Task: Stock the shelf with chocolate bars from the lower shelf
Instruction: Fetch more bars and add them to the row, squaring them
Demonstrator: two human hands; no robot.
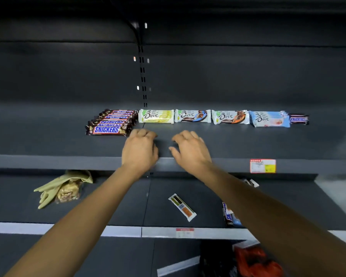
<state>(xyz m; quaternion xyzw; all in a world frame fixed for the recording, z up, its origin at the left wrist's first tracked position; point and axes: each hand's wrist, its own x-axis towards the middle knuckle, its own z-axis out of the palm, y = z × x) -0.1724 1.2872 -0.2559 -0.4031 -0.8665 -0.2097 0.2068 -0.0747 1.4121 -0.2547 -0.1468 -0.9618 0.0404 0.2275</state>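
The upper shelf is showing a dark, matt, smooth painted face, metal by the look of it. The Snickers stack is gleaming in glossy brown plastic wrappers, and the Dove bars are shining in smooth, glossy film. The price tag is looking like matt paper. On the equally matt lower shelf, the beige gloves are lying limp, rubbery and dull against a crinkled clear packet.
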